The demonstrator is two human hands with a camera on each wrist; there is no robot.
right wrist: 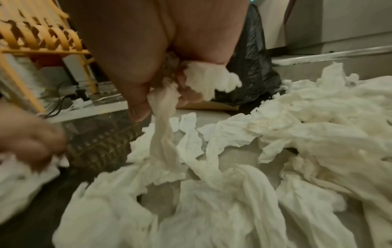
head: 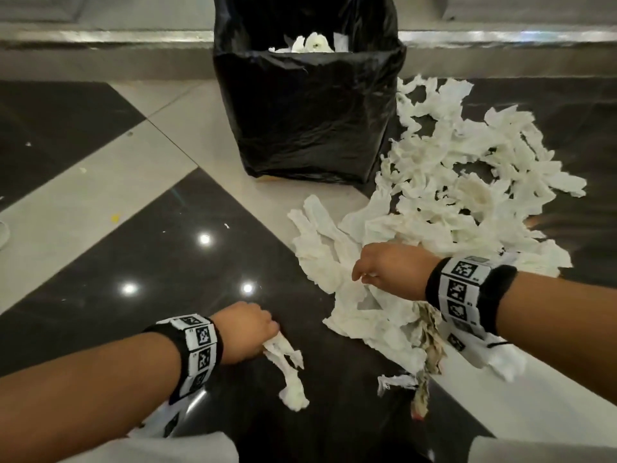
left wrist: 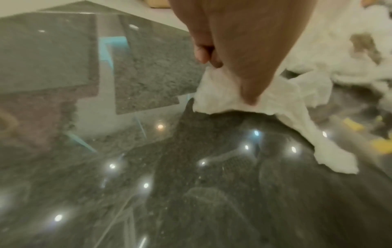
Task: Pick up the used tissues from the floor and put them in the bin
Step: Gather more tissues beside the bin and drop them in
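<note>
Both forearms come in from the bottom of the head view, each with a black wristband covered in square printed markers, so that's what you hit first. Left hand (head: 245, 330) has its grip curled tight round one end of a twisted white strip of used tissue (head: 288, 372), and the rest of that strip trails down and toward the person over the glossy black floor tile (head: 167, 262). Right hand (head: 389, 270) has its grip bunched on a wad of crumpled white tissue (right wrist: 208, 82) off the near edge of the big sprawl of white used tissues (head: 467, 182), with a long tail of paper hanging from the fingers (right wrist: 140, 107) down into the heap.

What matters for the next bit, I reckon: the square bin lined with a black plastic bag (head: 307, 111) stands straight ahead, away from the person, its mouth open upward and a few tissues already inside. It's forward and a bit right of the left hand, forward and a bit left of the right. Right hand looks nearer. The heap sits just beside the bin's right side, so most of the job's left. That dangling tail could drag extra sheets along or tear.
</note>
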